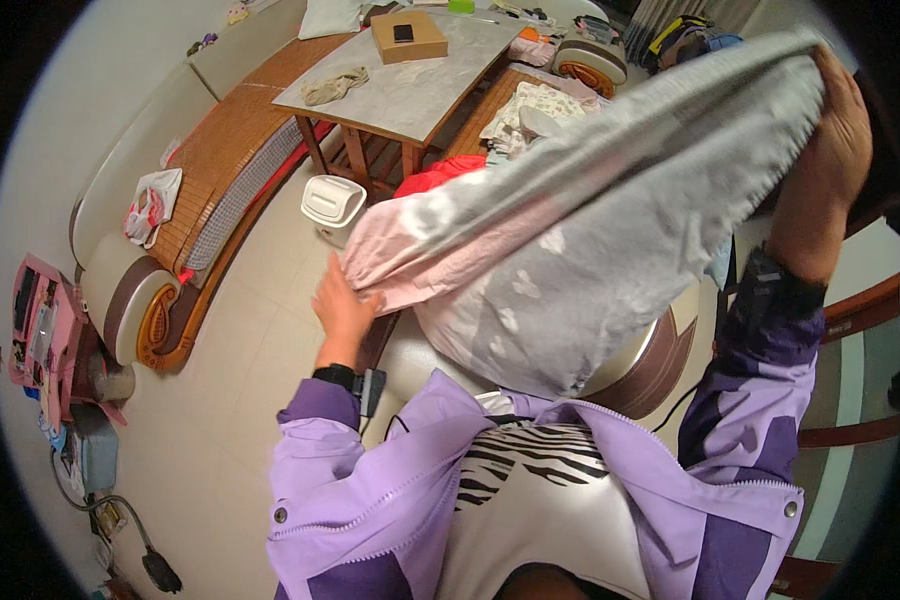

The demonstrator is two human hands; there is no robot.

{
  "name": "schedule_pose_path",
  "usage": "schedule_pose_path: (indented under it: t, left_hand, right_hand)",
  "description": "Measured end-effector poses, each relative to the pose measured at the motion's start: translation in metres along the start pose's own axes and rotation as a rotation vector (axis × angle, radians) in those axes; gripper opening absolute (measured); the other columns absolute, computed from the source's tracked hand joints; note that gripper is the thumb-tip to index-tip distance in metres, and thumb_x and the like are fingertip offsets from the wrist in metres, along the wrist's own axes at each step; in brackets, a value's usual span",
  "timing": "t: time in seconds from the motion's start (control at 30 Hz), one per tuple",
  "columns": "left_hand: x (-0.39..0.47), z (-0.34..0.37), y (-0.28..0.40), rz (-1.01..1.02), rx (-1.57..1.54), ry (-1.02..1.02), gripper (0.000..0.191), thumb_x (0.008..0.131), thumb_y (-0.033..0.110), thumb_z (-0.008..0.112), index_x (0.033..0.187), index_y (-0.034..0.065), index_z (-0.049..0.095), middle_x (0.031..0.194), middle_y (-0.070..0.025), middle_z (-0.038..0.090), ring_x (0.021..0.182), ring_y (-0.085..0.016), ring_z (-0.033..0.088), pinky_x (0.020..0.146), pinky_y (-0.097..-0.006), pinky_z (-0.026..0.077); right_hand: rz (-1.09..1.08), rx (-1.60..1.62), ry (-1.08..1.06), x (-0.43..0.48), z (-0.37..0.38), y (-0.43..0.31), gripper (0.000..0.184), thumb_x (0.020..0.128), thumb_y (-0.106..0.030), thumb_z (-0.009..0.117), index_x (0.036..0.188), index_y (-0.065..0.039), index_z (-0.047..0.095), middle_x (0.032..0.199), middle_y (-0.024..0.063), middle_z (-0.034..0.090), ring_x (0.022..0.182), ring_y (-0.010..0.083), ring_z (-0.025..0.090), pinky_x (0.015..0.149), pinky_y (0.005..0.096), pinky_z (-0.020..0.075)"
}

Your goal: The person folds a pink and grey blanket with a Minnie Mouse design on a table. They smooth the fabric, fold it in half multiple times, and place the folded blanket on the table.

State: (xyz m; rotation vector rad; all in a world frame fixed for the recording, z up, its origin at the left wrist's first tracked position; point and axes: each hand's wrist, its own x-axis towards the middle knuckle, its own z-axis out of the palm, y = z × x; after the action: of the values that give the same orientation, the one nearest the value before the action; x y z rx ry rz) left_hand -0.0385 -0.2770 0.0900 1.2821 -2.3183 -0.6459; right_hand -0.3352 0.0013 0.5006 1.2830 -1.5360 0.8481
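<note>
A large grey and pink cloth (570,247) with white patches is stretched out between my two hands. At its lower left, pink end, my left hand (345,304) grips a corner. My right hand (836,127) is raised at the upper right and holds the grey end, where an edge looks gathered. Between the hands the cloth sags in folds and its lower part hangs close to my jacket, over a cream and brown sofa arm (664,360). Part of that sofa arm is hidden behind it.
Ahead stands a grey-topped table (412,90) with a cardboard box (412,46), a phone and a crumpled beige cloth. Folded clothes (529,112) lie on a bench behind the cloth. A white bin (334,202) stands beside the table, and a long sofa (217,157) runs along the left.
</note>
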Motion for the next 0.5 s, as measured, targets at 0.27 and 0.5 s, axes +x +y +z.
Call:
schedule_pose_path:
  t: [0.27,0.5]
  left_hand:
    - [-0.043,0.135,-0.037,-0.094,-0.364,-0.262,0.078,0.071,0.032,0.073,0.132,-0.0032,0.037,0.126,-0.0259,0.047,0.118,-0.039,0.045,0.1,-0.0428,0.036]
    - [-0.084,0.211,0.026,-0.034,-0.732,-0.796,0.095,0.065,0.028,0.073,0.137,-0.0048,0.02,0.119,-0.0293,0.049,0.115,-0.042,0.046,0.099,-0.0394,0.037]
  right_hand:
    - [0.194,0.237,-0.168,-0.037,-0.052,-0.053,0.044,0.095,-0.03,0.044,0.128,-0.001,0.046,0.113,0.0183,0.059,0.099,0.0259,0.062,0.083,0.0358,0.0536]
    - [0.331,0.076,-0.205,-0.055,-0.1,-0.097,0.041,0.095,-0.027,0.044,0.125,0.001,0.048,0.112,0.0173,0.059,0.098,0.025,0.061,0.084,0.0349,0.0516]
